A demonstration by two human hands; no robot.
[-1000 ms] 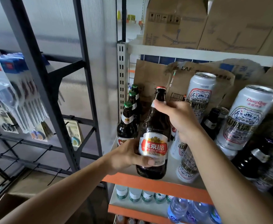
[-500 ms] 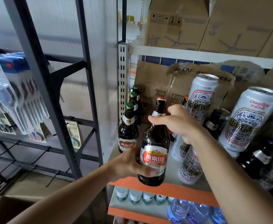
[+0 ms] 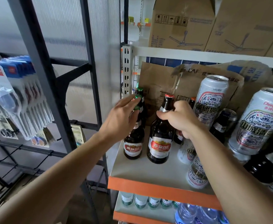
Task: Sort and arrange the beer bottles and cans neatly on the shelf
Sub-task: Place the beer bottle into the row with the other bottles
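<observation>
While gripped at its neck, brown red-capped bottle (image 3: pixel 160 139) stands upright.

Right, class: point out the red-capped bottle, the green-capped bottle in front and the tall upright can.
red-capped bottle (image 3: pixel 159 147): head view, on its label.
green-capped bottle (image 3: pixel 132 148): head view, on its label.
tall upright can (image 3: pixel 209 101): head view, on its patterned side.

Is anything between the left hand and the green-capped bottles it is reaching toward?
Nothing visible. The left hand is open, with its fingers at the caps and necks of the green-capped bottles at the shelf left end. The right hand grips the red-capped bottle beside them, clear of that reach.
</observation>
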